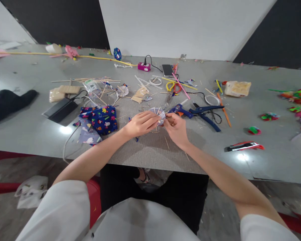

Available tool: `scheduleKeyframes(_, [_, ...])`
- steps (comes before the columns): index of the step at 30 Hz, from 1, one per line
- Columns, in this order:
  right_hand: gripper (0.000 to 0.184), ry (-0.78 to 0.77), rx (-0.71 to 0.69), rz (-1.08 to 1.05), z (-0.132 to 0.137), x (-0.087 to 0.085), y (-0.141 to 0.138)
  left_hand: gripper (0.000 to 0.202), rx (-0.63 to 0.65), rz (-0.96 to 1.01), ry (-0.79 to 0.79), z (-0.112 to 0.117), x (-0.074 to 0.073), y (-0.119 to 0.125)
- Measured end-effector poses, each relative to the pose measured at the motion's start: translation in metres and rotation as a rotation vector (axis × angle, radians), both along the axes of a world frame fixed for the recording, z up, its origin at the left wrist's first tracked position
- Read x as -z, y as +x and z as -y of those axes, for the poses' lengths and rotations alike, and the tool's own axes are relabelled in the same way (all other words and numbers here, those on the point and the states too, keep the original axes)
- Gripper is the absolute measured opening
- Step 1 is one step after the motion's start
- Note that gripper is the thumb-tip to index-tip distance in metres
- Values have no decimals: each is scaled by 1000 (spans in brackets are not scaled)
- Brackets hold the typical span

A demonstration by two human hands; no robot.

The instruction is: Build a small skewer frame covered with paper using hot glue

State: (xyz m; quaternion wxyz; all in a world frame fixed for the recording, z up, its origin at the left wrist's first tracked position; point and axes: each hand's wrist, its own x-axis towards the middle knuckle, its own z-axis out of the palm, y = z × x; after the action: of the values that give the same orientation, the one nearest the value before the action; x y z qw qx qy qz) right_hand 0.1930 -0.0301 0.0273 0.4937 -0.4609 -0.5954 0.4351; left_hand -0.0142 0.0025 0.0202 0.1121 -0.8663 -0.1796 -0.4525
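Note:
A small round piece of pale blue printed fabric (161,114) with thin wooden sticks across it is held just above the table. My left hand (143,123) is closed on its left side, the fingers covering part of it. At its right edge my right hand (176,129) is closed in a pinch around what looks like a thin wooden stick (168,117); the fingertips partly hide it. Just beyond my right hand lie a blue glue gun (182,110) and dark blue cutting pliers (207,115). A pleated fabric rosette (122,90) lies farther back on the left.
Folded navy printed fabric (106,118) and a black adapter box (61,110) lie left, with wooden stick bundles (140,94) behind. A red utility knife (244,146) is at right. A yellow cord (97,58) runs to a purple power socket (143,66) near a phone (168,70).

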Motion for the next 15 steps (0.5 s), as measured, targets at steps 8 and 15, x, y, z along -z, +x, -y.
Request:
scheduleKeyframes(8, [40,-6,9,25,0,-2,1,22,22,32,-11,0,0,1])
scheduleKeyframes(15, [31,-14,4,5,-2,0,2,24,12,30,-48,-3,2,-3])
